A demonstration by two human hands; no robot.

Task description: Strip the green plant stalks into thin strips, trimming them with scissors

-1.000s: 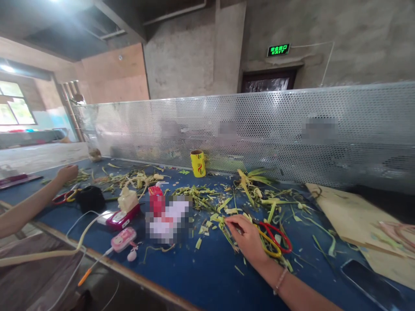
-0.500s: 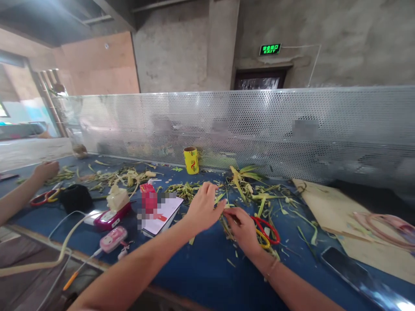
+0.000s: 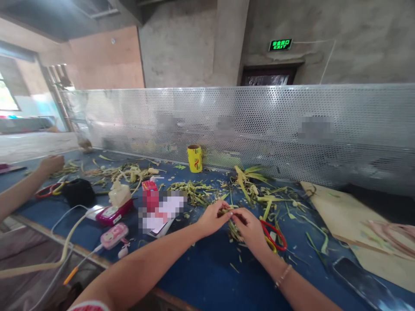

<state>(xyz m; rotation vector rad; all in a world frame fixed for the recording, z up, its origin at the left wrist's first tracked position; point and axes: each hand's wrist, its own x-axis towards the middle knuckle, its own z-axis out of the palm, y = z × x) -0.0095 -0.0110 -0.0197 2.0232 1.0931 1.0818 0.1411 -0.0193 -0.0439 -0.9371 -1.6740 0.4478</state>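
Over the blue tabletop, my left hand and my right hand meet at the fingertips. Both are closed in a pinch around a small brownish-green plant strip, mostly hidden by the fingers. A loose bunch of plant trimmings lies just below the fingertips. Scissors with red and yellow handles rest beside my right hand, partly covered by it. More green and yellow plant scraps are scattered behind my hands.
A yellow roll stands near the perforated metal screen. At left are a phone, a red box, a power strip with cables and a co-worker's hand. Cardboard and another phone lie right.
My left hand has come down from its raised, fingers-apart pose and now pinches together with my right hand. The view has shifted slightly. The co-worker's hand stays at the far left.
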